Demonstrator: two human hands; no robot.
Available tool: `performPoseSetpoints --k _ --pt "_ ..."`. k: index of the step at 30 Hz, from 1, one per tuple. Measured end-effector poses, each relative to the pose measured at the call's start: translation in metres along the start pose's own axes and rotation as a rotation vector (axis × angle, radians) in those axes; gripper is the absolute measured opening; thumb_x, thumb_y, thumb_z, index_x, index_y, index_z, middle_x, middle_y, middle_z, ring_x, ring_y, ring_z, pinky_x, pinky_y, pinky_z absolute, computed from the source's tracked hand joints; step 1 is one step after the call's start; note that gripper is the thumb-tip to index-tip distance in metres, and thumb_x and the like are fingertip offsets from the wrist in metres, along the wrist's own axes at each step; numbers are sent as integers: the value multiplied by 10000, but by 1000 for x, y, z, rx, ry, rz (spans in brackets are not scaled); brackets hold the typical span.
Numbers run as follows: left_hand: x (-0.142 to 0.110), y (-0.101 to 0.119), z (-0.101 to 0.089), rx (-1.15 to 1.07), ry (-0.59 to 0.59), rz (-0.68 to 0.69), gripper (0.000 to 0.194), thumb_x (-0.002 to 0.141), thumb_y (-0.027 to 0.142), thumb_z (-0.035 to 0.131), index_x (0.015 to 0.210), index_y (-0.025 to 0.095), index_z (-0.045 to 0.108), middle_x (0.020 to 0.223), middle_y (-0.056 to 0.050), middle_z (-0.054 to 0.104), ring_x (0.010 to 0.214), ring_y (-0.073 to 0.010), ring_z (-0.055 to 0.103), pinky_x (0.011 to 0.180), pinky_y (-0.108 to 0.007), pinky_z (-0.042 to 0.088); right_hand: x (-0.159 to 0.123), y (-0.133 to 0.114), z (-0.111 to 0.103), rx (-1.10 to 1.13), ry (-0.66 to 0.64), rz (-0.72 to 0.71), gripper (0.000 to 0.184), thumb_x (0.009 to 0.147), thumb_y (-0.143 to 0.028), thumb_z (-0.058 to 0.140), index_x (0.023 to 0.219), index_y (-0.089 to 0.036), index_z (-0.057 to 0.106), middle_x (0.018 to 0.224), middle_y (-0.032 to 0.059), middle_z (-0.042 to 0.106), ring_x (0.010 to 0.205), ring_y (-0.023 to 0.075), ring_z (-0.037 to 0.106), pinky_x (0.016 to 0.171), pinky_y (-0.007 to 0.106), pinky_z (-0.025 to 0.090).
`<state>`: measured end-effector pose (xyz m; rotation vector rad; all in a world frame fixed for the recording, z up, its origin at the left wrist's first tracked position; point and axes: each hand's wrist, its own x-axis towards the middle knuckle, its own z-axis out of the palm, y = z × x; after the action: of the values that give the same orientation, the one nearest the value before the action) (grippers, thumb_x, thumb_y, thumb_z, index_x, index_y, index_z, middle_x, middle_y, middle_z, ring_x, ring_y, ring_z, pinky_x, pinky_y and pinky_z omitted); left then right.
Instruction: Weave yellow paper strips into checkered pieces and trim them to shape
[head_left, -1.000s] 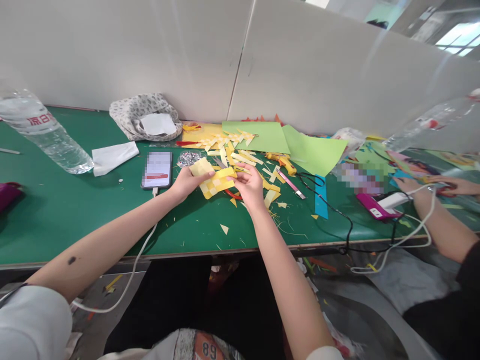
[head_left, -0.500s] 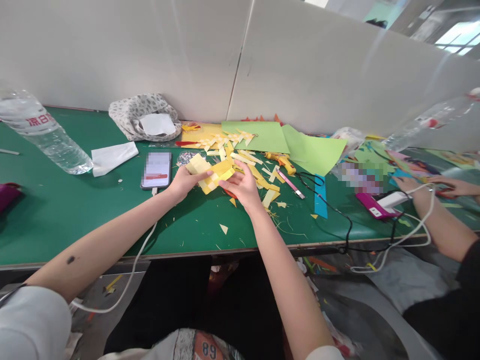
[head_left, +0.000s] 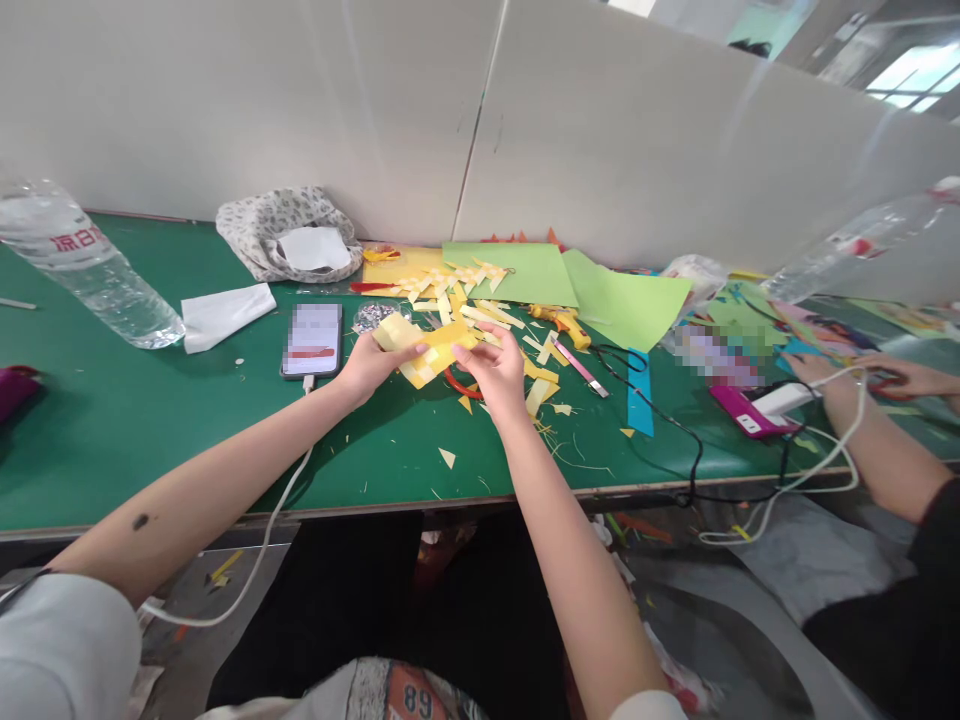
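Above the green table (head_left: 405, 465), a piece of woven yellow paper strips (head_left: 426, 368) is held between my two hands. My left hand (head_left: 367, 368) is closed on its pale left edge, thumb on top. At the right end, my right hand (head_left: 491, 368) pinches the brighter yellow strip between thumb and fingers. Under the paper, a red-orange scissor-like handle loop (head_left: 461, 388) partly shows. Loose yellow paper strips (head_left: 536, 395) and small scraps lie just beyond and beside my right hand.
A phone (head_left: 312, 340) on a white cable lies left of the hands. A yellow glue gun (head_left: 562, 325), a pink-handled cutter (head_left: 581, 368) and a black cord lie right. A tilted water bottle (head_left: 90, 265) stands far left. Another person's hands (head_left: 862, 380) work at right beside a magenta power strip (head_left: 750, 412).
My right hand has shifted slightly and its thumb now lies higher on the yellow strip. More of the red loop shows beneath. My left hand keeps its hold.
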<state>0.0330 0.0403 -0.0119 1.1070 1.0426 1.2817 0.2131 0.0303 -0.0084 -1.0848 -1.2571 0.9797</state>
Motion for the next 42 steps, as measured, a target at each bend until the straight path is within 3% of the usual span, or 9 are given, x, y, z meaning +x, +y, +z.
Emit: performPoseSetpoints --k 4,11,18,23,27,31,35,38,42 --pt "0 0 -1 18 -8 -4 350 592 302 797 874 131 681 928 -88 715 781 -196 661 626 -274 523 0 2 2 33 -107 51 655 567 -400 787 1135 -261 493 792 15 693 773 223 680 762 411 559" --pt "-2 3 1 5 -154 -64 478 591 249 804 1034 160 648 1063 -103 686 887 -196 649 684 -262 518 2 1 2 66 -33 52 641 569 -400 778 1120 -240 491 868 45 706 819 234 680 752 399 564" --pt "-5 6 3 26 -138 -68 461 599 247 797 1025 150 649 1044 -105 693 876 -206 651 681 -275 523 1 4 3 42 -114 48 759 556 -369 788 1213 -236 432 944 65 706 901 248 674 813 406 543" --pt "-2 8 2 -75 -75 -81 398 621 282 779 978 150 661 1041 -93 687 841 -185 659 672 -262 531 1 4 1 14 -137 56 755 552 -338 792 1215 -237 444 915 55 709 862 254 683 784 415 550" --pt "0 7 0 -40 -36 -70 413 561 253 814 930 145 665 969 -93 699 790 -189 663 638 -265 533 1 5 0 -2 -157 78 769 560 -322 792 1241 -237 446 884 50 715 835 251 687 781 421 549" --pt "-2 6 1 4 -57 -68 396 538 235 828 891 150 670 932 -93 709 790 -202 666 617 -262 536 2 7 0 -8 -121 70 705 609 -358 764 1237 -229 472 873 48 720 842 239 684 798 417 544" --pt "-2 7 1 -89 -55 -81 373 592 251 798 924 152 661 1012 -97 695 847 -203 666 637 -246 547 2 1 1 0 -58 81 606 586 -361 774 1129 -197 561 859 57 722 830 243 682 780 407 550" --pt "1 10 -1 -196 -100 -68 350 675 315 724 967 142 645 1028 -106 689 867 -208 665 665 -259 557 0 -5 1 49 -13 104 482 571 -358 776 995 -192 617 895 59 719 853 238 675 761 378 555" --pt "4 13 -4 -274 -173 -154 388 760 455 561 985 147 633 954 -102 705 848 -228 664 660 -315 560 0 -10 1 131 22 154 397 572 -347 758 914 -188 635 960 56 708 883 230 664 738 358 558"
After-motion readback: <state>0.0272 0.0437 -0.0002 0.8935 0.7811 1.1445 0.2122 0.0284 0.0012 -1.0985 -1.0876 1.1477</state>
